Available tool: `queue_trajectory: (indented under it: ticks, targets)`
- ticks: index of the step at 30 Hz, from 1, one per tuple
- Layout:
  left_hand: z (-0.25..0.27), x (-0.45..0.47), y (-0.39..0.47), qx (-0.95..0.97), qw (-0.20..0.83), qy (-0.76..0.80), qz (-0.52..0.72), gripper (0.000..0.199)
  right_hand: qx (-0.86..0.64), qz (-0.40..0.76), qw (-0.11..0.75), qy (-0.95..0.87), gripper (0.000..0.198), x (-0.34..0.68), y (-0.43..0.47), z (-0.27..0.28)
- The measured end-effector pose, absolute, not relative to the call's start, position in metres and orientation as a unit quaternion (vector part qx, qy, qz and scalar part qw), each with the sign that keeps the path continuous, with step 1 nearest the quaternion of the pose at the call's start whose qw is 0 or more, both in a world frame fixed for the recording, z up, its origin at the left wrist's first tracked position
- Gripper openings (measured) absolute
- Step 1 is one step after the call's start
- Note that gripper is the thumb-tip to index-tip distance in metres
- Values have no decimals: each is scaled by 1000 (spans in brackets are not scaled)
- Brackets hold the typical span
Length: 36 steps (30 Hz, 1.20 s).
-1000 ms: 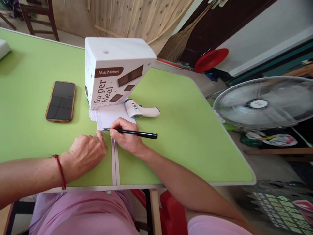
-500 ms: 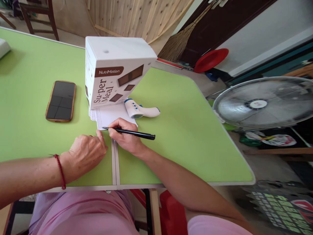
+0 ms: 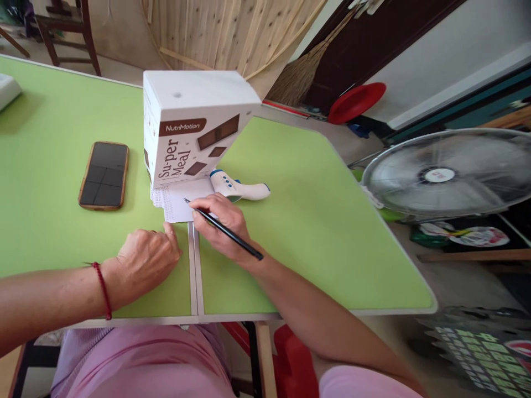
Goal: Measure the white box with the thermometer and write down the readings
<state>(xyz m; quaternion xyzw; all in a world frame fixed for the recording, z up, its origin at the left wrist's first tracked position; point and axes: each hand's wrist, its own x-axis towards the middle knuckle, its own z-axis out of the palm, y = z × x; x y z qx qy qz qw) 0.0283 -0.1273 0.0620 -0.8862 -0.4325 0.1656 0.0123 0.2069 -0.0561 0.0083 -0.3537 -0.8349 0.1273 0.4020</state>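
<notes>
My right hand (image 3: 224, 221) pinches a black pen (image 3: 243, 243), its metal tip over the white paper sheets (image 3: 176, 209). Whether the tip touches the paper I cannot tell. Rows of small handwriting run down the sheets' left side. My left hand (image 3: 145, 257) rests on the table with its index finger stretched to the paper's lower left corner; the other fingers are partly curled and hold nothing visible. A white Su-per Meal box (image 3: 166, 146) stands upright at the back of the sheets. A white and blue infrared thermometer (image 3: 244, 189) lies beyond my right hand.
A phone (image 3: 104, 176) in a brown case lies to the left on the green table (image 3: 311, 221). A seam splits the tabletop between my hands. Off the table's right edge stand a large fan (image 3: 440, 176) and a red basin (image 3: 357, 103). A white object (image 3: 6, 91) sits far left.
The pen tip has moved up and to the right, away from the written column, and the pen's back end has dropped lower. My left hand stays in place.
</notes>
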Motion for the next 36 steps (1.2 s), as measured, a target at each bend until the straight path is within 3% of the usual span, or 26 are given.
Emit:
queue_trajectory:
  ticks: [5, 8, 11, 13, 16, 18, 20, 27, 34, 36]
  targets:
    - [55, 15, -106, -870, -23, -489, 65, 23, -359, -69, 211, -907, 32, 222, -43, 9]
    - [49, -1, -85, -841, -69, -513, -156, 19, -387, -108, 105, -910, 37, 225, -42, 13]
    - [39, -16, -64, -730, -54, -512, -449, 30, -418, -99, 67, -901, 40, 222, -45, 18]
    - [28, -23, -50, -663, -64, -531, -524, 48, -430, -75, 76, -896, 40, 219, -48, 21]
    - [9, -28, -26, -646, -165, -482, -569, 86, -432, -37, 101, -895, 33, 214, -52, 25]
    - [-1, -28, -13, -666, -275, -420, -552, 92, -433, -22, 104, -895, 31, 211, -54, 28]
    - [-5, -27, -5, -664, -318, -409, -539, 92, -442, -13, 93, -892, 32, 209, -55, 32]
    - [9, -26, -23, -624, -289, -440, -578, 73, -494, -19, 59, -867, 24, 210, -56, 35]
    - [17, -26, -40, -651, -235, -481, -538, 68, -501, -48, 144, -852, 21, 232, -42, 39]
    - [16, -25, -40, -655, -240, -478, -534, 69, -529, -74, 166, -829, 29, 240, -33, 39]
